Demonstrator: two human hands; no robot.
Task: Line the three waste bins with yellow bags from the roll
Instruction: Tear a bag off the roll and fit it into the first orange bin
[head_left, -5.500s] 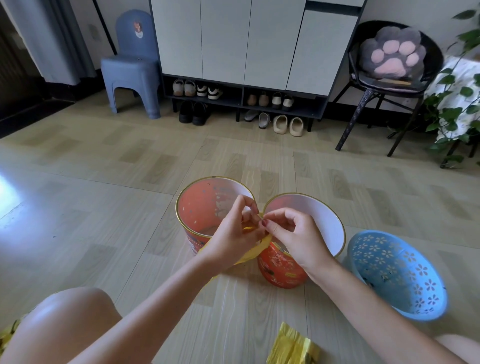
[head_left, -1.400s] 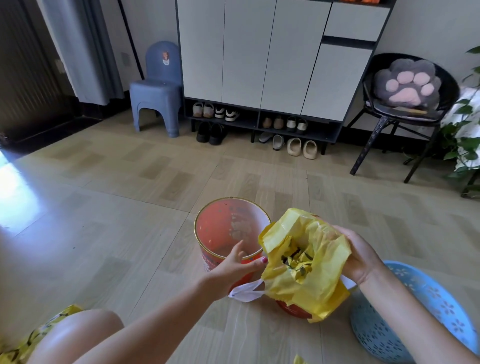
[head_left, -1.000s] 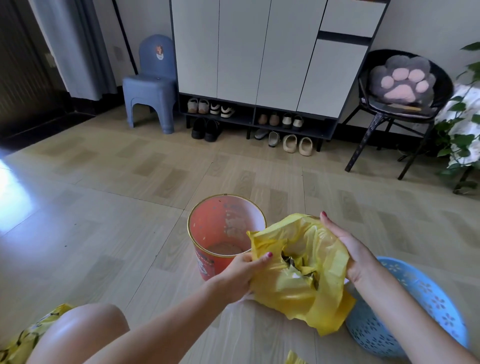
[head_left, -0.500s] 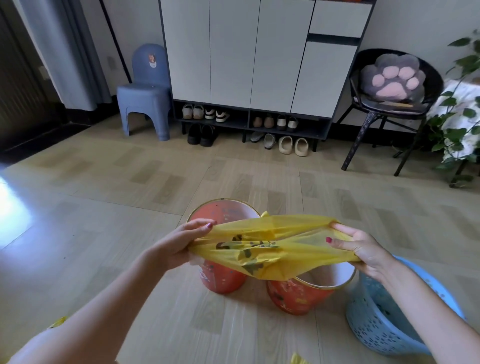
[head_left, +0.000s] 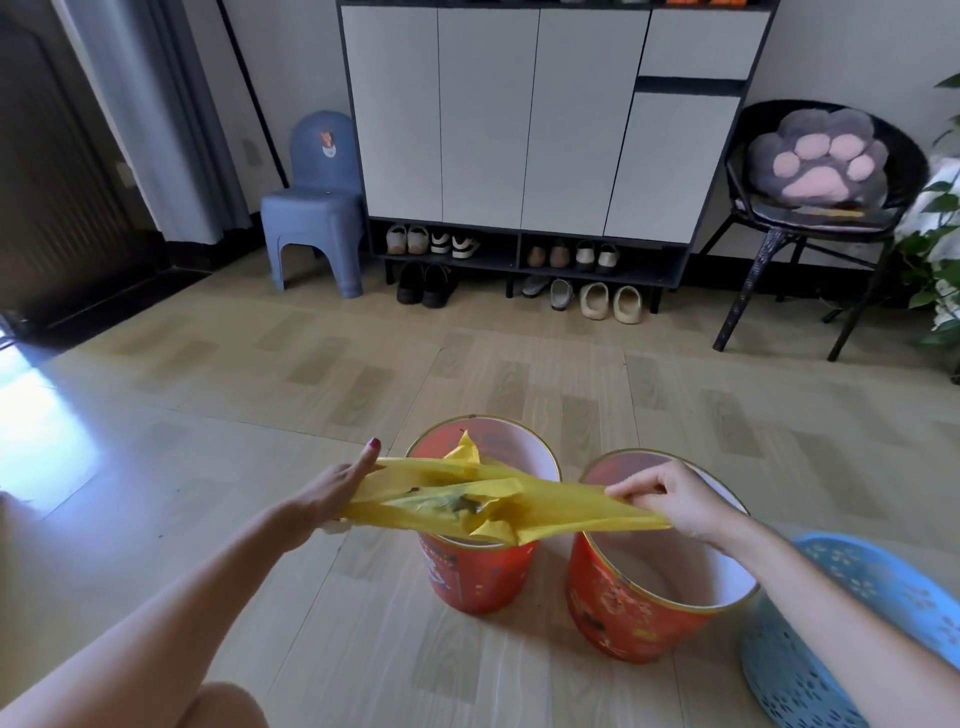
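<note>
Presently logged, lower centre of the frame:

Yellow bag (head_left: 488, 506). Pulled out flat and taut between both hands, hanging in the air over the left red bin (head_left: 480, 569), lower edge at or just above its near rim; contact not certain. Mouth stretched sideways, presumably to widen the opening before fitting over a rim. Dark print at the middle; crumpled flaps above and below.

Left hand (head_left: 332, 493). Left of centre. Fingers (head_left: 366, 457) held straight and slipped into the bag's left end, spreading rather than clutching; one painted nail pointing up.

Right hand (head_left: 675, 499). Right of centre, over the right red bin (head_left: 649, 597). Fingers curled, pinching the bag's right end, pulling away from the other hand.

Left red bin. Upright on the floor (head_left: 208, 467), gold rim, pale inside, no liner yet. Likely first in line, judging by the bag held above it.

Right red bin. Just beside the first, not touching so far as can be told. Unlined.

Blue bin (head_left: 831, 623). Lower right corner, perforated, flower pattern, leaning against or just beside the right red bin. Unlined.

Roll of bags. Not in view.

Background, upper half: shoe cabinet (head_left: 519, 119) with shoes beneath, blue stool (head_left: 311, 218), black chair with paw cushion (head_left: 815, 161).

Progress, as a judgement: no bin lined; bag opened, seating over a rim next.
</note>
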